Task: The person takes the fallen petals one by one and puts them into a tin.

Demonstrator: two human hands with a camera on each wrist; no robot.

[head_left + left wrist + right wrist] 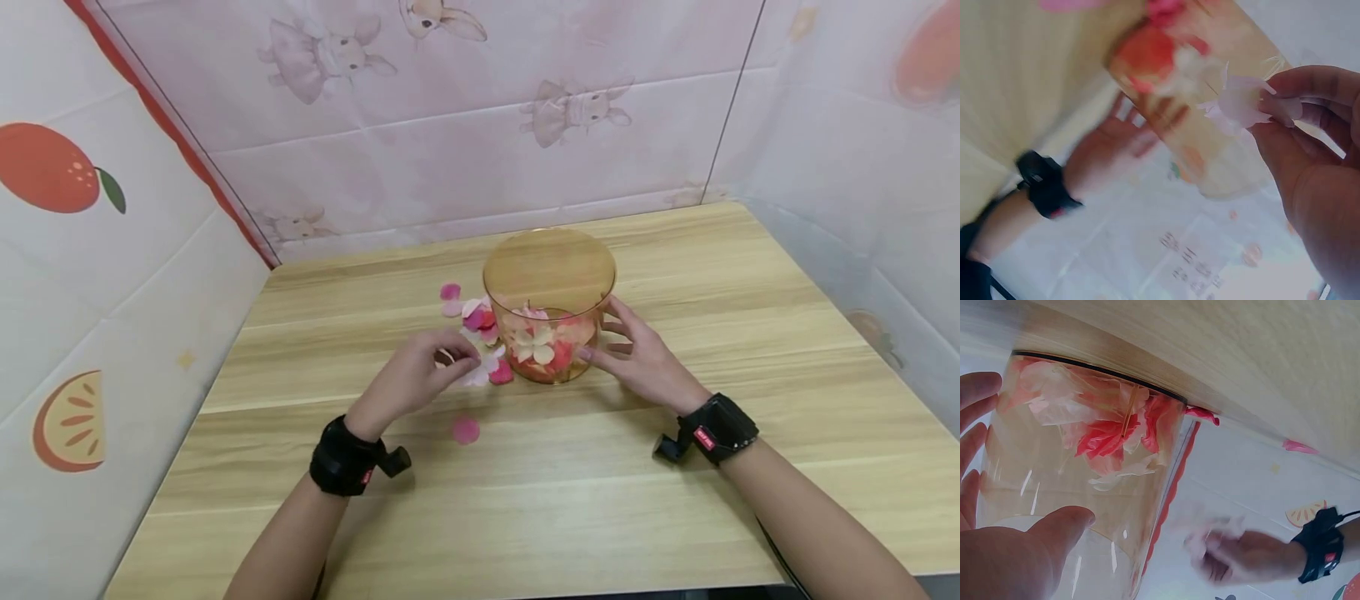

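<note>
From the head camera: a clear amber jar (pixel 550 304) upright near the middle of the wooden table (pixel 675 517), part filled with pink, red and cream petals. Right hand (pixel 637 354) against the jar's right wall, fingers spread and nearly straight, thumb low on the near side, grip loose rather than clamped. Left hand (pixel 420 375) just left of the jar, fingertips pinched together over a heap of loose petals (pixel 480 333) lying against the jar's left side, grip closed on something pale. A single pink petal (pixel 466 430) alone on the table, nearer the body, between the two wrists. Black wrist straps on both arms; fruit and rabbit patterned sheets as walls on three sides. From the left wrist camera: left hand (pixel 1310 144) close up, thumb and fingers curled round a pale white petal (pixel 1241 103), grip clamped on it, the petal just beside the jar (pixel 1210 94) wall; beyond the blurred jar, the right hand (pixel 1116 144) with fingers laid open against the far side. From the right wrist camera: right hand (pixel 1004 550) with thumb and straight fingers resting on the jar (pixel 1085 481), grip apart, red and pale petals pressed near the jar's base; past the jar, the left hand (pixel 1235 553), blurred, bunched round something pale.
</note>
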